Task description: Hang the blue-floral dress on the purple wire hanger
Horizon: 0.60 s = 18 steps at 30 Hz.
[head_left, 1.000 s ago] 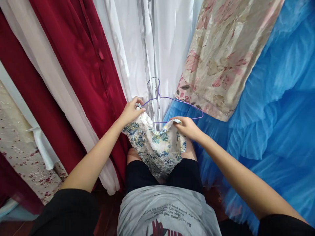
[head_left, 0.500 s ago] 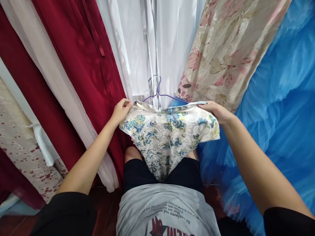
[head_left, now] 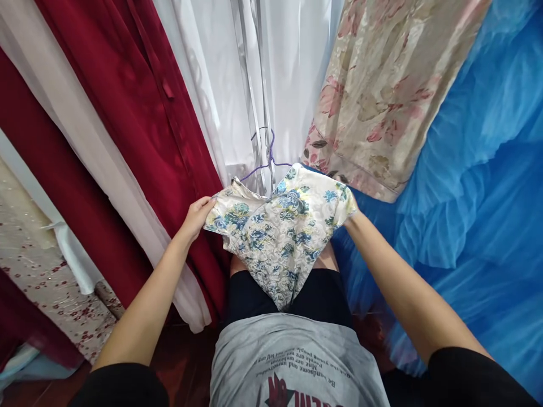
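A cream garment with blue flower print (head_left: 280, 232) hangs over a purple wire hanger (head_left: 268, 160) in front of me. My left hand (head_left: 195, 217) pinches the garment's left sleeve edge, fingers closed on the cloth. My right hand is hidden under the garment's right shoulder; only the wrist (head_left: 354, 220) shows at the cloth's edge. The hanger's hook sits against a shiny metal pole (head_left: 254, 96).
Hanging clothes close in all round: dark red dress (head_left: 127, 124) and white sheer fabric (head_left: 203, 85) on the left, a beige pink-flowered dress (head_left: 382, 96) and blue tulle (head_left: 475, 186) on the right. Dark wooden floor (head_left: 186, 362) lies below.
The garment went from bunched below the hanger to spread over it. My right hand moved outward, then slipped under the right shoulder; my left hand dropped to the sleeve edge.
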Available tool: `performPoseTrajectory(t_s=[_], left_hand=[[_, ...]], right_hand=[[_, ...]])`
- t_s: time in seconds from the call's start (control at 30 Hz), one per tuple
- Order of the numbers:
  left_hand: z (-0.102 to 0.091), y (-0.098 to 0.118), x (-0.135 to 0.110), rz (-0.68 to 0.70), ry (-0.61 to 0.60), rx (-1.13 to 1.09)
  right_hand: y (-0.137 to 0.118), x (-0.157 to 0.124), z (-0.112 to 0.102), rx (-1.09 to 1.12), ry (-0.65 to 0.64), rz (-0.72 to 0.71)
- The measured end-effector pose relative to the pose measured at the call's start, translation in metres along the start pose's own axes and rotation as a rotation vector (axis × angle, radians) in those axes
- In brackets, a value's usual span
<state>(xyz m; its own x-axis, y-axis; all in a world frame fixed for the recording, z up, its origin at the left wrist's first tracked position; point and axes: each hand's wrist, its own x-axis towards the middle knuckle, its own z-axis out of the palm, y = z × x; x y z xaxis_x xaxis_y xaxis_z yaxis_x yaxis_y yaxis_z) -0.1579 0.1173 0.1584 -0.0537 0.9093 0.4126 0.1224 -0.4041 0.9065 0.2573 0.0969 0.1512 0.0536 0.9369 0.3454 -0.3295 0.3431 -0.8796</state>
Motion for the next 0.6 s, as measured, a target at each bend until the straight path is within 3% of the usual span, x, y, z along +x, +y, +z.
performPoseTrajectory(t_s=[0.13,0.23,0.3,0.4,0.5,0.57,0.6], left_hand=[[0.001,0.003,-0.014,0.050,0.145,-0.130],[0.009,0.025,-0.009,0.120,0.279,-0.279],[0.012,0.046,-0.004,0.216,0.330,-0.264],[0.014,0.077,-0.002,0.466,0.277,0.030],[0.023,0.090,-0.011,0.708,0.150,0.545],[0.035,0.084,-0.017,0.785,0.052,0.800],[0.043,0.078,-0.020,0.803,0.015,0.858]], right_hand=[[-0.023,-0.019,-0.011,0.099,-0.045,0.054],[-0.042,-0.024,0.001,0.168,-0.021,0.029],[-0.052,-0.023,0.011,0.239,0.043,-0.006],[-0.057,-0.035,0.023,0.310,0.162,-0.071],[-0.049,-0.080,0.035,0.310,0.305,-0.212],[-0.045,-0.123,0.046,0.261,0.272,-0.271],[-0.045,-0.144,0.053,0.209,0.167,-0.262]])
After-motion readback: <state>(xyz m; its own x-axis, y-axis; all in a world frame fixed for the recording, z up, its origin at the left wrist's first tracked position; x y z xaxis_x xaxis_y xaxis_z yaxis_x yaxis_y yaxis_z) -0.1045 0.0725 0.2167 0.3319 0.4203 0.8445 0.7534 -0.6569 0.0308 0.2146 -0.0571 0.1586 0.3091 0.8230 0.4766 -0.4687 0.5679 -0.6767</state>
